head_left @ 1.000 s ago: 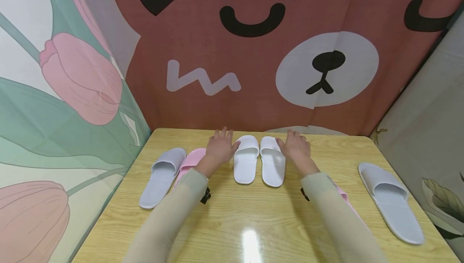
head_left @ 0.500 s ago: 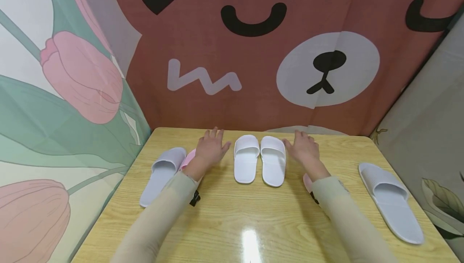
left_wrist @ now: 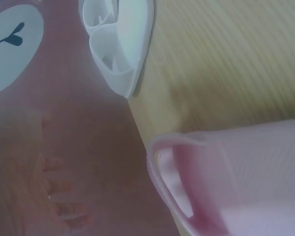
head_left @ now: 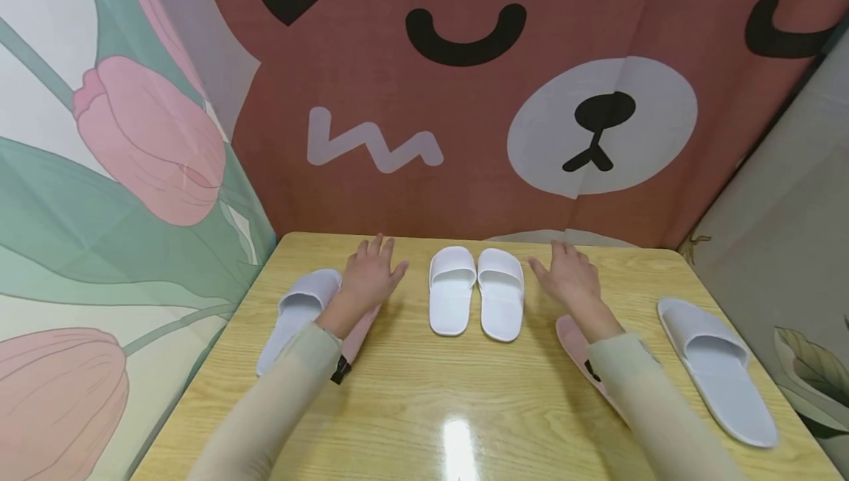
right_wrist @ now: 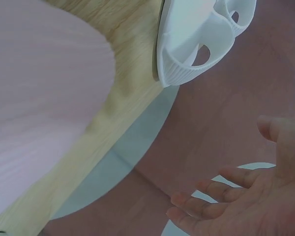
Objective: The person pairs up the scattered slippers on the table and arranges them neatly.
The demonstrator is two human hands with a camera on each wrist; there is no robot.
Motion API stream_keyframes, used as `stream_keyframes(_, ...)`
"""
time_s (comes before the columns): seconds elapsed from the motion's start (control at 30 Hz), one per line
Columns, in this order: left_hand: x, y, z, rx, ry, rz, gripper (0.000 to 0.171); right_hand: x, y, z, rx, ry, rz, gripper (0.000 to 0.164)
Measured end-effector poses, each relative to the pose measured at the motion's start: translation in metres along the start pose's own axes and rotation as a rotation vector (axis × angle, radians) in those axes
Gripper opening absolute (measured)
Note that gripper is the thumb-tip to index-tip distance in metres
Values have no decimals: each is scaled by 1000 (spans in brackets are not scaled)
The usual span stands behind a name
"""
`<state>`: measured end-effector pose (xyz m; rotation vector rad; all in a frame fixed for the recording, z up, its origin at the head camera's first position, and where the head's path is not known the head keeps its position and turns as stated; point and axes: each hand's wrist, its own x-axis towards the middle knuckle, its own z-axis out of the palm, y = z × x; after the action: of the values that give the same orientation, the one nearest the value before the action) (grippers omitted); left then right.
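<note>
At the far left of the frame we see a cloth printed with pink tulips (head_left: 152,138). Beside it, on the left of a wooden table (head_left: 411,400), lies a grey slipper (head_left: 317,286), partly covered by a pale sleeve (head_left: 272,400). Next comes the left hand (head_left: 368,275), its fingers straight and spread, with nothing in its hold. Below that hand we make out part of a pink slipper (head_left: 358,334); the left wrist view shows its strap.

At centre, near the table's far edge, a left white slipper (head_left: 451,293) and a right white slipper (head_left: 502,297) sit close side by side, toes toward the top of the frame. Behind them hangs a reddish-brown cloth (head_left: 371,83) with a sleeping bear face.

Right of centre we find the right hand (head_left: 570,275), also spread and holding nothing, apart from the white pair. A second pink slipper (head_left: 573,337) lies slanted below it, partly hidden by the forearm. At the lower right, a second grey slipper (head_left: 719,374) lies diagonally.
</note>
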<state>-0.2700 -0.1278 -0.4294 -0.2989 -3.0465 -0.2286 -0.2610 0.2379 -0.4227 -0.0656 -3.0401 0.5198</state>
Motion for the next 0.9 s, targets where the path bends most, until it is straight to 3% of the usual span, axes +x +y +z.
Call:
stream_keyframes(0.53, -22, -16, -10, 22, 43, 22, 73, -24, 21, -10, 14, 4, -30, 82)
stream_keyframes(0.9, -34, -29, -7, 1, 81, 52, 73, -41, 31, -13, 31, 7, -39, 87)
